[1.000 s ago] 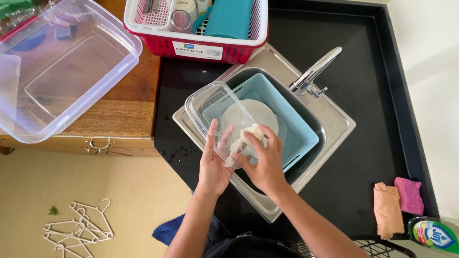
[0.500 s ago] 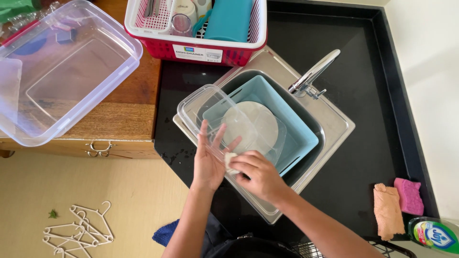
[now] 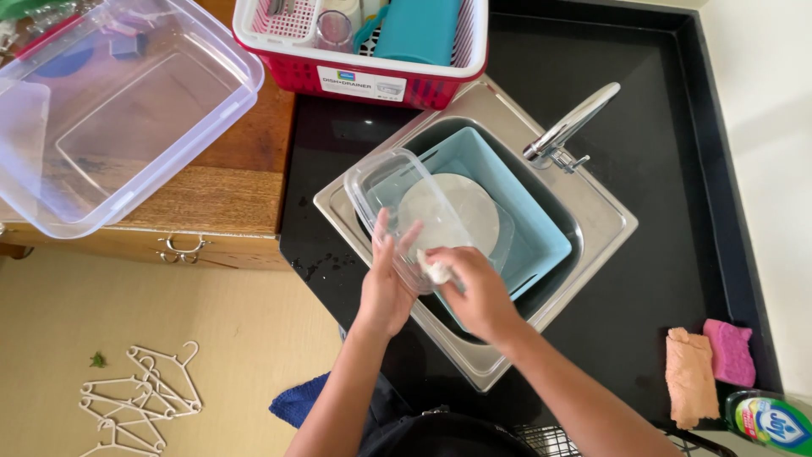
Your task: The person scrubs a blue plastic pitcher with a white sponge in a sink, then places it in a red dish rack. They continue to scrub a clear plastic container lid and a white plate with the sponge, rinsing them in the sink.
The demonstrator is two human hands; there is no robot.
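So this is mid-scrub: the left hand (image 3: 385, 283) is gripping the near edge of a clear tub (image 3: 397, 199), fingers spread up its wall, holding it tilted over the sink (image 3: 592, 199), and the right hand (image 3: 474, 283) is closed round a small pale sponge (image 3: 436, 271) pressed against the tub's near rim. The tub sits above a light blue basin (image 3: 516, 211) that's down in the sink, with a white plate (image 3: 469, 207) lying in the basin, seen partly through the clear plastic. The tap (image 3: 575, 127) is swung out over the far corner and I can't see any water running. Up on the worktop (image 3: 668, 279) there's a red rack (image 3: 364, 76) with a glass (image 3: 336, 30) and a teal thing in it, and a much bigger clear box (image 3: 118, 118) sits off on the wooden cabinet to the left. My read is that it's the washing step, not rinsing, since the sponge is on the plastic and the tap looks off. I'd say the next bit needs the left hand to keep a firm pinch, because wet clear plastic is slippery, while the sponge works round the rest of the rim and inside, and turning the tub would need a regrip without knocking the plate underneath
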